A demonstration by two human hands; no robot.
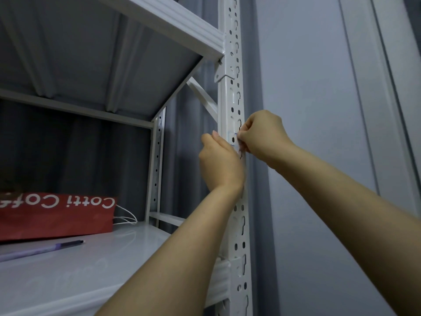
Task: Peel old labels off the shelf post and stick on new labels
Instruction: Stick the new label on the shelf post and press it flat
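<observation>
— Blue-edged white paper label (232, 139): who has it?
— The right hand (264, 135) pinches its right edge, on the white perforated metal shelf post (232, 92).
— And the left hand (219, 163)?
— Curled against the post just left of the label; its grip is hidden.
— Beyond?
— Left of the post, a purple pen (45, 248) and a red paper bag (57, 215).

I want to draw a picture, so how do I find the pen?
Look at the white metal rack and find its lower shelf at the bottom left. A red paper bag lies on it, and the pen lies just in front of that bag. Unlike the bag's white string handles, it is a straight purple stick with a dark tip.
</observation>
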